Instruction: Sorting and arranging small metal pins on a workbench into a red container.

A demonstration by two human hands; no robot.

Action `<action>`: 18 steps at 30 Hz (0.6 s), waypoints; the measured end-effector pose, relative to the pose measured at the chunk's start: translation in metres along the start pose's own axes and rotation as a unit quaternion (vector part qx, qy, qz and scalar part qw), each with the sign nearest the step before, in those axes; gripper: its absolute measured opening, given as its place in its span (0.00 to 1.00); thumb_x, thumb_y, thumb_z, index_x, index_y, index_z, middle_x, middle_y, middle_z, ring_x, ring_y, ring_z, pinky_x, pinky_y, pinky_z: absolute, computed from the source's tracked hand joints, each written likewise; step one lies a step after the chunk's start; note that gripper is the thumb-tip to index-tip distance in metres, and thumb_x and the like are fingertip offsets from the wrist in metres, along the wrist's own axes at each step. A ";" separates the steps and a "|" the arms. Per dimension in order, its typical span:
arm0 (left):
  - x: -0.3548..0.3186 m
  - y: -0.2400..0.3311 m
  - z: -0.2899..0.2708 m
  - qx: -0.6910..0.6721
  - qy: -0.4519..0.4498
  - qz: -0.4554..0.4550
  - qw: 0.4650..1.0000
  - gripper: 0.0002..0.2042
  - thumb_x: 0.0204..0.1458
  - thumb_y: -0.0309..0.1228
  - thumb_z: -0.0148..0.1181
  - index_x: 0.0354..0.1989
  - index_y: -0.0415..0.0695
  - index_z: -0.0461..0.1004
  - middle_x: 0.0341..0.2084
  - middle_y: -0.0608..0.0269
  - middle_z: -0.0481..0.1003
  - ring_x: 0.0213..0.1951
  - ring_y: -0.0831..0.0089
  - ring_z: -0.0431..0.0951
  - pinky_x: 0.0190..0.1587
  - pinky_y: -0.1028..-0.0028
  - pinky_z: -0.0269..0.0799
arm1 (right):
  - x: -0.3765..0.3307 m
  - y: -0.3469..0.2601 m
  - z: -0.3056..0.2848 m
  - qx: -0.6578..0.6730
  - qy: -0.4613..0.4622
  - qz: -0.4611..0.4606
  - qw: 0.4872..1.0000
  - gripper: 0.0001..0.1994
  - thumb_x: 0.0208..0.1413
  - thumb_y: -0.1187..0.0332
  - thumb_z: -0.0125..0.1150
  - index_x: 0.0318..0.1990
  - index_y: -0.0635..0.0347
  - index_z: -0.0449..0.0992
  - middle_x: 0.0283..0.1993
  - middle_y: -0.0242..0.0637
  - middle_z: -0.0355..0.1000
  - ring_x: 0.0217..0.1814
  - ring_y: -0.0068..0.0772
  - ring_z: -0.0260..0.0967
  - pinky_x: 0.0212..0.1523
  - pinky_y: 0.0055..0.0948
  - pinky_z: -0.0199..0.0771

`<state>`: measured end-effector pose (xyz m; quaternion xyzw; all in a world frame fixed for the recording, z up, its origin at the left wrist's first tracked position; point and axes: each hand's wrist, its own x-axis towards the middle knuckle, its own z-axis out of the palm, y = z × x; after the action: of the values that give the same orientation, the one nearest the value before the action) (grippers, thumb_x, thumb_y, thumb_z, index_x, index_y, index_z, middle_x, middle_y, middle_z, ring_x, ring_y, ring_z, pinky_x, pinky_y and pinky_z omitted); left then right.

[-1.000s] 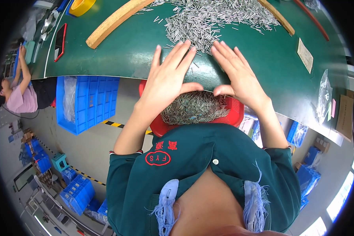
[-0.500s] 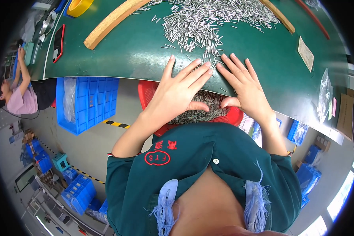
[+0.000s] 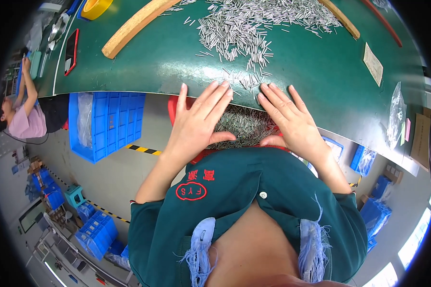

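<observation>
Seen from the head camera, a worker in a dark green shirt draws small metal pins off a green-topped workbench (image 3: 321, 71). The left hand (image 3: 196, 126) lies flat and spread, palm down, fingers straight, their tips at the bench's curved near edge; it grips nothing. The right hand (image 3: 292, 122) mirrors it just beside, likewise flat with fingers splayed and holding nothing, its fingertips among a few stray pins at the edge. Below and between the two hands a red plastic tray (image 3: 173, 103) sits at the worker's lap, heaped with short, thin, silvery steel pins (image 3: 244, 125) lying crosswise in a dull grey mass. Farther up the bench a broad loose pile of pins (image 3: 254, 24) spreads across the matte surface, thinning toward the hands. Two pale wooden battens, one at left (image 3: 134, 26) and one at right (image 3: 342, 20), angle in on either side of that pile. A roll of yellow tape (image 3: 96, 7) rests at the far left. Under the bench stands a ribbed blue plastic crate (image 3: 115, 122) on a grey floor. Another person in a pink top (image 3: 26, 124) works at far left.
</observation>
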<state>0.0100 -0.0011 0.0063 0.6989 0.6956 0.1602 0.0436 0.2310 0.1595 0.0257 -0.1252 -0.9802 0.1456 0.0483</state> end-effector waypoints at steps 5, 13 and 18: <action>0.020 0.005 0.008 -0.012 0.015 0.024 1.000 0.45 0.42 0.60 0.61 0.68 0.44 0.64 0.68 0.61 0.63 0.70 0.64 0.61 0.70 0.40 0.41 | 0.017 0.006 0.005 -0.017 0.031 -0.008 0.999 0.47 0.46 0.40 0.62 0.70 0.60 0.59 0.74 0.41 0.56 0.78 0.39 0.50 0.76 0.49 0.44; 0.037 0.008 0.000 -0.067 0.022 0.077 0.995 0.41 0.46 0.59 0.60 0.62 0.39 0.69 0.65 0.57 0.66 0.68 0.63 0.63 0.68 0.41 0.49 | 0.021 0.018 -0.010 0.063 0.046 -0.038 0.996 0.44 0.46 0.39 0.62 0.66 0.59 0.66 0.70 0.41 0.63 0.76 0.41 0.55 0.75 0.50 0.47; 0.068 0.002 0.012 -0.044 0.030 0.034 0.998 0.46 0.43 0.57 0.63 0.70 0.44 0.60 0.70 0.58 0.60 0.71 0.61 0.58 0.70 0.43 0.45 | 0.033 0.036 0.001 0.027 0.080 0.028 0.996 0.49 0.46 0.34 0.56 0.71 0.56 0.58 0.75 0.44 0.53 0.79 0.44 0.46 0.76 0.51 0.43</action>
<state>0.0139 0.0678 0.0070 0.7146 0.6646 0.2129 0.0481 0.2071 0.2013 0.0156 -0.1628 -0.9651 0.1626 0.1253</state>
